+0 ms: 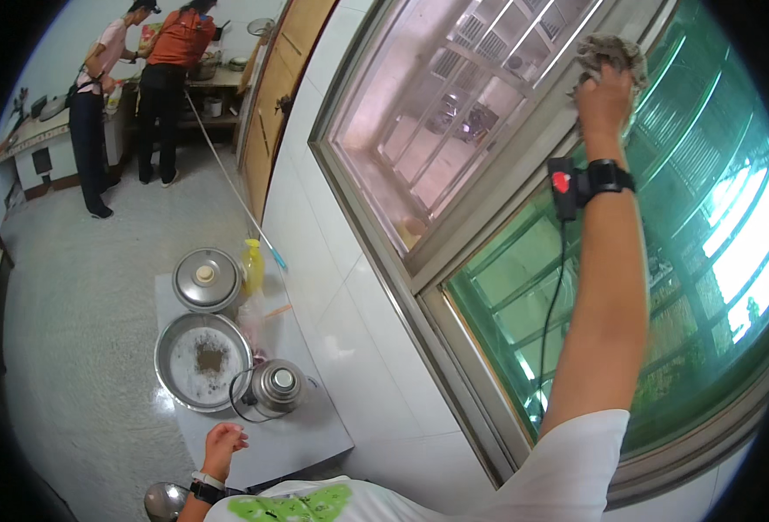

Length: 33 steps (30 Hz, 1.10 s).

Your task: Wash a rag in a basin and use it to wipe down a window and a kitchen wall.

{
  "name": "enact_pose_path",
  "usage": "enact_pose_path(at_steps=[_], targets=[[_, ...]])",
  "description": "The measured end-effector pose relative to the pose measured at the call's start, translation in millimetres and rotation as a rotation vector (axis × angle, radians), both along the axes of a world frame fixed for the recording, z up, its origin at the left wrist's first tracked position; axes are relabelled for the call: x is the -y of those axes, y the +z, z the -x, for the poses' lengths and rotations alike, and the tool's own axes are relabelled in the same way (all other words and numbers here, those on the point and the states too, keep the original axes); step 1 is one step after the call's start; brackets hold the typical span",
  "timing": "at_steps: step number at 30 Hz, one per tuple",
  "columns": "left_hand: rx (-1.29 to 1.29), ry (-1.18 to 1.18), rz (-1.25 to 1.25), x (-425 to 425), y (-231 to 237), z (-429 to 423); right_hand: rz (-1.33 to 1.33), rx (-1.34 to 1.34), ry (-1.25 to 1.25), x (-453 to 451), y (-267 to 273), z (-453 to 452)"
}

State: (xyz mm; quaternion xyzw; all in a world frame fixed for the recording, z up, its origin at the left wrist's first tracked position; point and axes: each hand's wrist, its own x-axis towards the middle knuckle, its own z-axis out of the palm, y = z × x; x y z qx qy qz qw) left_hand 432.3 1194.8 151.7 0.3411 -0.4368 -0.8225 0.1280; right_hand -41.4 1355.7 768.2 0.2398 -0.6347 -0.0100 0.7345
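Note:
At the upper right, my right hand [605,104] presses a bunched grey cloth [609,52] against the metal frame [554,98] of a sliding window, beside its green-tinted pane [691,215]. The arm is stretched far up and wears a black wrist strap with a cabled device [562,189]. My left hand [224,444] hangs low near the front of a light-topped table [260,457], fingers loosely curled, holding nothing. Close to it stand a steel vacuum flask [280,385] with a wire handle and a round metal basin [162,378] with brown residue on its bottom.
A lidded metal pot [207,279] and a yellow bottle [252,264] stand at the table's far end. A long pole [227,179] leans by the wooden door [283,98]. Two people [94,111] stand at the far counter. A metal bowl [165,501] is below my left hand.

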Motion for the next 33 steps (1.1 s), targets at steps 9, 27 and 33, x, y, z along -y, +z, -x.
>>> enact_pose_path(at_steps=[9, 27, 33], targets=[[0.000, -0.062, 0.034, 16, 6, -16, 0.044, 0.350, 0.030, 5, -175, -23], [0.042, 0.149, 0.075, 35, -17, -29, 0.009, 0.269, 0.028, 4, -11, -30], [0.030, 0.109, 0.062, 26, -2, 21, 0.015, 0.080, -0.047, -2, 73, 3]])
